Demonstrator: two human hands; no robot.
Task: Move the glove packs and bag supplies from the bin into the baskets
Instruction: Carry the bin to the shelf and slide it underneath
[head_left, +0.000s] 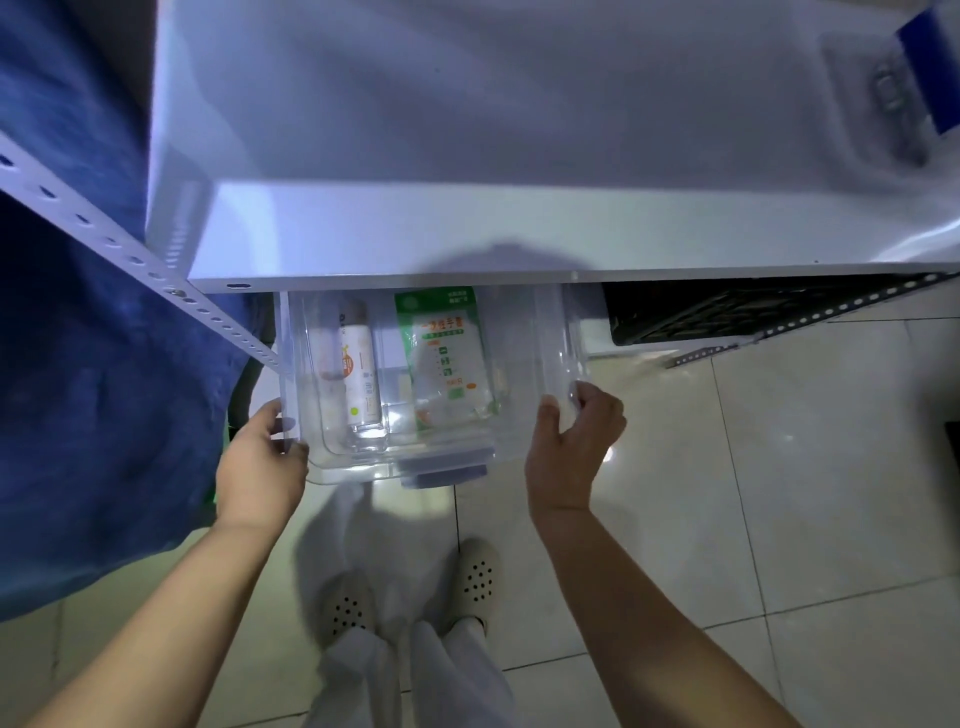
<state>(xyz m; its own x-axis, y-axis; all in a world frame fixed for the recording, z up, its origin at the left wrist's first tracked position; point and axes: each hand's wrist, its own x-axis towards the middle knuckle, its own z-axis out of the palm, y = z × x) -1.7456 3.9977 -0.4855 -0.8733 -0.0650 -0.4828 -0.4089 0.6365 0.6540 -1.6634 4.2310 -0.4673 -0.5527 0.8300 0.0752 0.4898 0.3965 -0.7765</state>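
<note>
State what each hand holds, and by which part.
Both hold the clear bin: the left hand grips its near-left rim corner, the right hand its right rim.

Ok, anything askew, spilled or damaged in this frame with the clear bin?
Nothing stands out. The clear bin sits partly under the white shelf, gripped at its near corners by the left hand and right hand. Inside, the green glove pack and a white roll lie flat, intact, nothing spilled.
</note>
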